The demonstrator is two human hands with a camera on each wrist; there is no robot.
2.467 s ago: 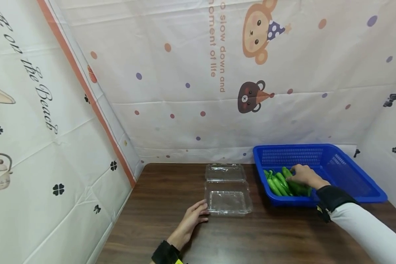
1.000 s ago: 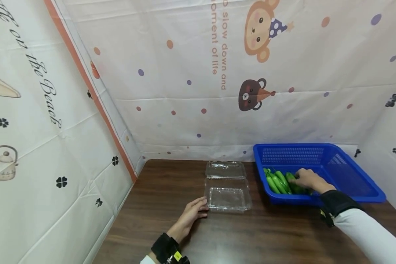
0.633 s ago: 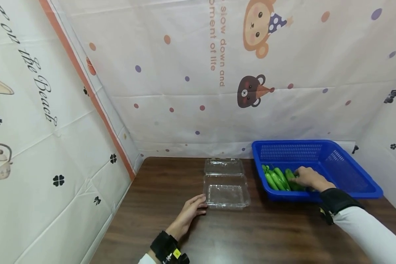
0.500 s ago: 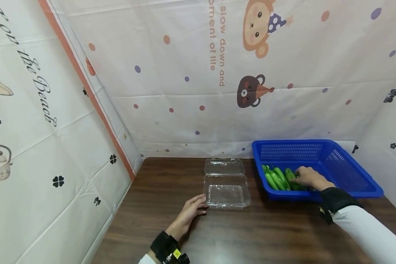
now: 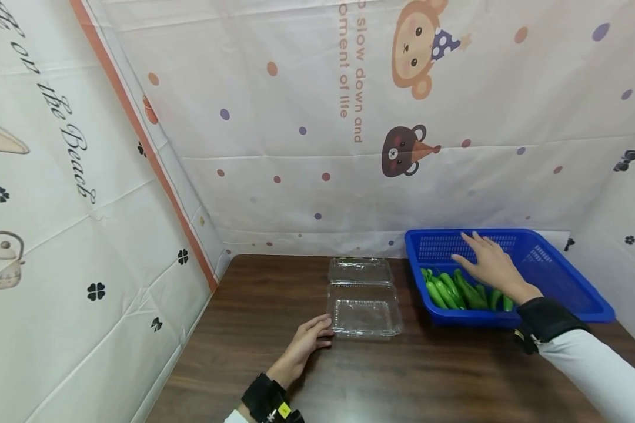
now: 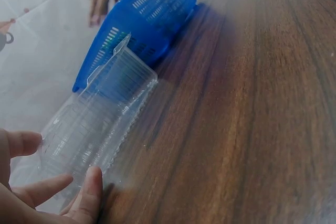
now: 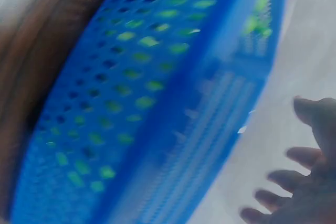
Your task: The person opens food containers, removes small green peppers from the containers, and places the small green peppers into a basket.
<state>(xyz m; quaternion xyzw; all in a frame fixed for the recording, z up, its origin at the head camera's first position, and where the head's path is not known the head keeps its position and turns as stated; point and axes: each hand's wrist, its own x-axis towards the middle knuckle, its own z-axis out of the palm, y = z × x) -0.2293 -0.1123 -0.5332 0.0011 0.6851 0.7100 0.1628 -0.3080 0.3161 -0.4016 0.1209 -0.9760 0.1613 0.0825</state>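
Observation:
My right hand [image 5: 491,265] hovers over the blue plastic basket [image 5: 566,294], fingers spread and holding nothing; the right wrist view shows the same hand [image 7: 304,171] raised beyond the basket's rim. Below it, several green peppers [image 5: 447,291] lie along the basket's near left part. My left hand [image 5: 304,345] rests on the table with relaxed fingers at the left edge of a clear plastic clamshell box [image 5: 365,317]. This box lies with its lid [image 5: 361,271] folded back away from me. In the left wrist view, thumb and fingers are right at the box's side wall [image 6: 79,140].
Everything stands on a dark wood-grain table [image 5: 243,329]. A printed white cloth [image 5: 275,129] hangs behind the table and along both sides. The basket stands to the right of the box, near the back cloth.
My right hand has lifted from among the peppers and opened its fingers, uncovering more peppers near the basket's front wall. The left hand and the box have stayed in place.

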